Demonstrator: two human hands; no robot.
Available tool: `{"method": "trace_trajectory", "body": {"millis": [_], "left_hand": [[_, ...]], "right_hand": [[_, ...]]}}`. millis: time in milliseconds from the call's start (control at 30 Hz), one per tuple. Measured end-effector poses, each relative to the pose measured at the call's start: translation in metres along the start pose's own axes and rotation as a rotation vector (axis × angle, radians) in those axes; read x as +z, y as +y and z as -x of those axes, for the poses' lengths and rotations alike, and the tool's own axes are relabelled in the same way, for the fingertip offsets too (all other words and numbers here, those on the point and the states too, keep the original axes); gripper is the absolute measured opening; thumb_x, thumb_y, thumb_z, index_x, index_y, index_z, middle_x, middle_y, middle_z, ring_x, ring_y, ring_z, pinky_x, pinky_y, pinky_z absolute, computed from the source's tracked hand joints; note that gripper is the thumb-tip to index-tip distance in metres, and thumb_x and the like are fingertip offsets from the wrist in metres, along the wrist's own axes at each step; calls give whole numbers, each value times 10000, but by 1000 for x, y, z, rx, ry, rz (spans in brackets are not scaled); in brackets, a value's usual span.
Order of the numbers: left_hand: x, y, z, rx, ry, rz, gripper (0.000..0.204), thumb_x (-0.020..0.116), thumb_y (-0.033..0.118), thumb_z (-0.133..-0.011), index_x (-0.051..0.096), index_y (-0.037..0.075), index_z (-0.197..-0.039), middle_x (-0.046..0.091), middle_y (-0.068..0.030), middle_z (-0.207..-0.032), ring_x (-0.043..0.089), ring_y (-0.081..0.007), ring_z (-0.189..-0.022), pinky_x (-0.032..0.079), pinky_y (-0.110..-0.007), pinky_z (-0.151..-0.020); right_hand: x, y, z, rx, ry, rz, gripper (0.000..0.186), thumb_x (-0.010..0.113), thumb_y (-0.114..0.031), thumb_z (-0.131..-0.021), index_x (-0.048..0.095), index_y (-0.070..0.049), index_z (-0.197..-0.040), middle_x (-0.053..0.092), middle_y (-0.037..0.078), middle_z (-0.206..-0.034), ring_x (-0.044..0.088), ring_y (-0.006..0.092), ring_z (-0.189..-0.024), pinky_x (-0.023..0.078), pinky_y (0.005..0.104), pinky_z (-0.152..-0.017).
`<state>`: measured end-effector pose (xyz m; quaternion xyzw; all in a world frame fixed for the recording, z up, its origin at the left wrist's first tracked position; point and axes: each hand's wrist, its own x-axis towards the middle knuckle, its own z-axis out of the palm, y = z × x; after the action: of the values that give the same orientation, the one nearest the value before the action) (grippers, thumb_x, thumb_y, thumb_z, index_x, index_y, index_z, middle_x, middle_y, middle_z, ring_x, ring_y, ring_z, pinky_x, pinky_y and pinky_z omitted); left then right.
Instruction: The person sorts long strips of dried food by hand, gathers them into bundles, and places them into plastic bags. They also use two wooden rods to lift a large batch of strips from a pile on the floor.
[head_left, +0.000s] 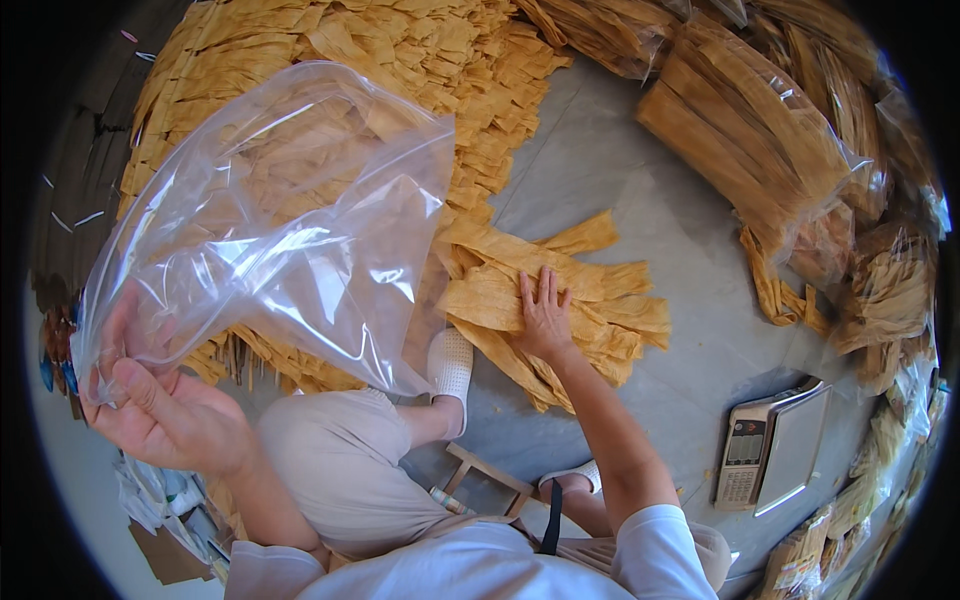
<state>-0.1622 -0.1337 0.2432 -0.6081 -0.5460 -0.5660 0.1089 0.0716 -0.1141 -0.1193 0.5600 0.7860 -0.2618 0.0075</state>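
My left hand [170, 410] is closed on the edge of a large clear plastic bag [290, 240], held up at the left. The bag billows out to the right, and yellow strips show through it. My right hand [547, 315] lies with fingers spread on a loose bundle of flat, wrinkled yellow strips [610, 290] on the floor. It presses from above and does not grasp them. The bundle's strips fan out to the right, and its left end is partly behind the bag.
A big pile of the same strips [420, 50] covers the far left floor. Bagged bundles [750, 120] line the far right side. A scale with a keypad [770, 445] stands at the right on the grey floor [640, 180]. A low wooden stool [470, 462] is below me.
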Motion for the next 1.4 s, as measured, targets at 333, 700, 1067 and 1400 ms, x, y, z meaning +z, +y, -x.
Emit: {"method": "trace_trajectory", "body": {"millis": [333,700,1067,1400], "left_hand": [[-25,-8,0,-10,120,25,216,377,165,-981,330,-25,-1071,569,-269,-1109,611,-282,-987,548,-311,-795],[-46,-23,4,-138,179,39,235,377,139,-978,262,8,-1136,592,-261,-1074,614,-284,-1006,550,-290,-711],[-52,-22,5,-213,158,139,198,387,92,-969,302,21,-1133,605,-225,-1066,610,-239,-994,529,-264,-713],[-49,-33,12,-396,-31,359,114,449,51,-947,451,44,-1061,627,-134,-985,609,-156,-930,483,-246,-727]], "right_hand": [[8,2,-5,71,118,152,847,726,-192,-637,311,-61,-1364,457,217,-1237,452,355,-1164,390,522,-898],[-104,51,15,-52,78,-449,373,543,-22,-679,599,-5,-1047,600,290,-873,611,388,-838,491,408,-737],[-190,56,68,4,-203,-1098,467,604,18,-748,513,32,-1206,597,50,-1100,541,123,-981,453,281,-841],[-212,62,109,11,-5,-1409,540,728,-22,-691,527,7,-1192,591,57,-1099,568,150,-947,484,286,-774]]}}
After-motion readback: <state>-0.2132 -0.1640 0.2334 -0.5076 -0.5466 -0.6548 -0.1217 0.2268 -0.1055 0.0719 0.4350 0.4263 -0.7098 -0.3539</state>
